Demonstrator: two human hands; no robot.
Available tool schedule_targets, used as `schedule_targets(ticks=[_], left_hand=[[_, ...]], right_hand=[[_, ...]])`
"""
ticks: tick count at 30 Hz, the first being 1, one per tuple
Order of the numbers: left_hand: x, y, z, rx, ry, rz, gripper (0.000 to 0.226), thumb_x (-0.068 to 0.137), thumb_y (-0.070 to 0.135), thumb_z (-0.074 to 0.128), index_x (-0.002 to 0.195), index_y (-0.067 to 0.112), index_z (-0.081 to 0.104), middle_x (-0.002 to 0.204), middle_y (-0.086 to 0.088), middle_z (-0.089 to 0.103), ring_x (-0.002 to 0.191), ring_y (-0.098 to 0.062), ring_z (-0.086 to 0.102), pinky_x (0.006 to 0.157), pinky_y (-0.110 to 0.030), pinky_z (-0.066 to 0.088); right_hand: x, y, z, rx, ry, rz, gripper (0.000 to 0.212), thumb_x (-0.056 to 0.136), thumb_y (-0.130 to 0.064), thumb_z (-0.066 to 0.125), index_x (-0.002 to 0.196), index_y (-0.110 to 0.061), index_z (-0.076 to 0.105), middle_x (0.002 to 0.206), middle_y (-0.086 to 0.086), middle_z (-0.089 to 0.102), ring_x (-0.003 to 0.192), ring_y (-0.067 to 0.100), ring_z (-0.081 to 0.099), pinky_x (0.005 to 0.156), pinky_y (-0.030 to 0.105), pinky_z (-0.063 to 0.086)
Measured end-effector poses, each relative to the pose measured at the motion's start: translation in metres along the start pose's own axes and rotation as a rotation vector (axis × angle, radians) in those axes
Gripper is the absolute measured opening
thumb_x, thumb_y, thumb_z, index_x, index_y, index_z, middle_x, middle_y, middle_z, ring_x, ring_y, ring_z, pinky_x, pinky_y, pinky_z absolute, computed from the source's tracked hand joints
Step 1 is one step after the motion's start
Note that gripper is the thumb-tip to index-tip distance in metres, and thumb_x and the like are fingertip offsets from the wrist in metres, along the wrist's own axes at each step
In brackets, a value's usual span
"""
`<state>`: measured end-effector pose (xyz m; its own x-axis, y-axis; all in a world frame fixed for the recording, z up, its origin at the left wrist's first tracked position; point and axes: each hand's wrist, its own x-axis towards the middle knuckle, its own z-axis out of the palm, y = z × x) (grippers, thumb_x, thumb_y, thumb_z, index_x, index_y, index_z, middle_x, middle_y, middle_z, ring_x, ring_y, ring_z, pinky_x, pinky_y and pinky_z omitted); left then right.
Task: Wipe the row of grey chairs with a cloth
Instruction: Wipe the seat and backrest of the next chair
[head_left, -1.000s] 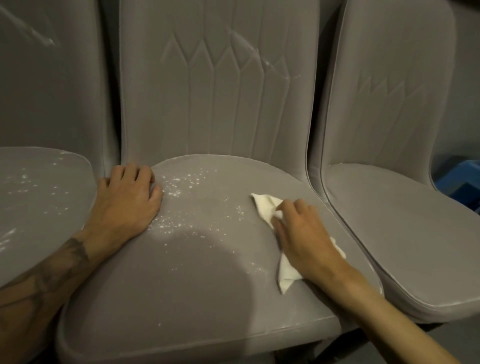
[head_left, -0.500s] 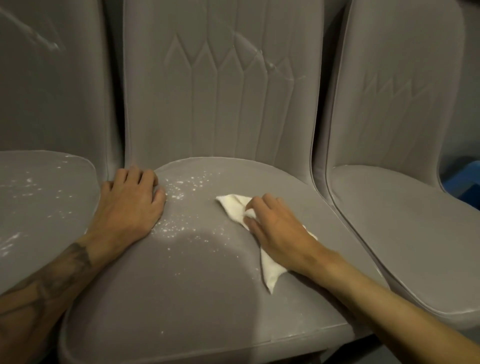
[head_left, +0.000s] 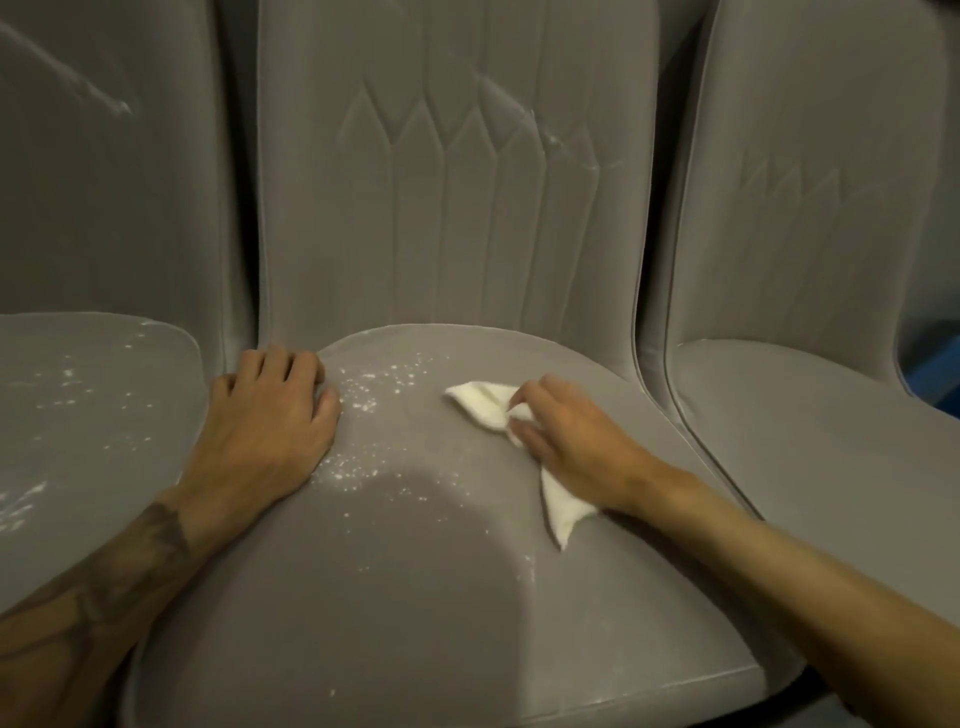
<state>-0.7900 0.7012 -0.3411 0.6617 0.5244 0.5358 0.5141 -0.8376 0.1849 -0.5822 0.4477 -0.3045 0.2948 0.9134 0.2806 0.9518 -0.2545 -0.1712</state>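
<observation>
my right hand pinching crumpled white cloth on smooth grey padded seat, my left hand lying flat

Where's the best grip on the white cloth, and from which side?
Grip the bunched middle of the white cloth, from above, where the right hand pinches it. It lies flat on the middle chair seat with floppy ends trailing out both sides; an end grip would likely drag.
</observation>
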Motion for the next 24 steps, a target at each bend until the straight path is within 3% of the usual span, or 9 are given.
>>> schedule_targets(ticks=[2,4,10,12,15,16,21,24], left_hand=[[-0.001,0.0,0.0,0.005,0.011,0.004,0.013,0.103,0.035,0.049,0.105,0.023,0.052,0.109,-0.002,0.054,0.097,-0.018,0.039,0.082,-0.04,0.031],[-0.001,0.0,0.001,0.008,0.024,0.012,0.012,0.103,0.036,0.047,0.104,0.024,0.051,0.106,-0.001,0.052,0.094,-0.014,0.031,0.081,-0.04,0.03],[-0.001,0.001,-0.001,-0.002,0.021,0.015,0.027,0.098,0.044,0.033,0.102,0.024,0.05,0.104,0.0,0.052,0.093,-0.012,0.028,0.079,-0.04,0.031],[-0.002,0.001,-0.002,0.007,0.02,0.026,0.029,0.098,0.044,0.032,0.103,0.023,0.051,0.105,-0.001,0.053,0.093,-0.013,0.03,0.079,-0.039,0.032],[-0.003,0.003,-0.002,0.028,0.035,0.03,0.028,0.098,0.042,0.033,0.103,0.022,0.052,0.103,-0.001,0.053,0.091,-0.012,0.027,0.078,-0.039,0.031],[-0.003,0.004,-0.001,0.029,0.045,0.028,0.026,0.098,0.041,0.035,0.102,0.022,0.053,0.102,-0.001,0.052,0.091,-0.012,0.026,0.077,-0.039,0.03],[-0.004,0.003,-0.002,0.05,0.071,0.058,0.02,0.097,0.037,0.04,0.1,0.021,0.052,0.098,-0.002,0.052,0.087,-0.018,0.036,0.073,-0.04,0.031],[-0.005,0.003,-0.004,0.095,0.06,0.077,0.023,0.098,0.036,0.04,0.101,0.018,0.054,0.098,-0.005,0.053,0.089,-0.024,0.042,0.072,-0.04,0.033]], right_hand=[[0.02,0.021,-0.007,-0.083,0.001,0.239,0.03,0.103,-0.03,0.045,0.116,-0.005,0.054,0.117,0.016,0.053,0.107,0.036,0.049,0.094,0.042,0.038],[0.037,0.022,-0.004,-0.147,0.021,0.338,0.031,0.104,-0.03,0.044,0.118,-0.003,0.053,0.119,0.019,0.053,0.109,0.037,0.048,0.094,0.04,0.035],[0.017,-0.005,0.009,0.072,0.018,-0.071,0.023,0.102,-0.035,0.047,0.112,-0.016,0.054,0.105,0.004,0.051,0.096,0.023,0.045,0.086,0.034,0.034],[0.028,0.019,0.004,-0.003,0.021,0.035,0.025,0.102,-0.031,0.048,0.114,-0.011,0.055,0.111,0.011,0.054,0.102,0.03,0.048,0.091,0.039,0.037],[0.055,0.04,0.004,-0.225,0.027,0.37,0.032,0.105,-0.032,0.041,0.119,-0.005,0.05,0.122,0.017,0.052,0.108,0.037,0.048,0.093,0.041,0.036],[0.061,0.035,0.008,-0.259,0.04,0.386,0.032,0.105,-0.032,0.04,0.12,-0.005,0.05,0.123,0.018,0.051,0.108,0.037,0.047,0.093,0.041,0.033],[0.044,0.002,0.026,0.008,0.06,-0.004,0.027,0.102,-0.04,0.043,0.112,-0.017,0.052,0.107,0.005,0.051,0.094,0.025,0.045,0.084,0.036,0.033],[0.048,0.026,0.016,-0.01,0.021,0.012,0.026,0.102,-0.036,0.045,0.113,-0.014,0.053,0.108,0.009,0.052,0.098,0.029,0.048,0.089,0.039,0.036]])
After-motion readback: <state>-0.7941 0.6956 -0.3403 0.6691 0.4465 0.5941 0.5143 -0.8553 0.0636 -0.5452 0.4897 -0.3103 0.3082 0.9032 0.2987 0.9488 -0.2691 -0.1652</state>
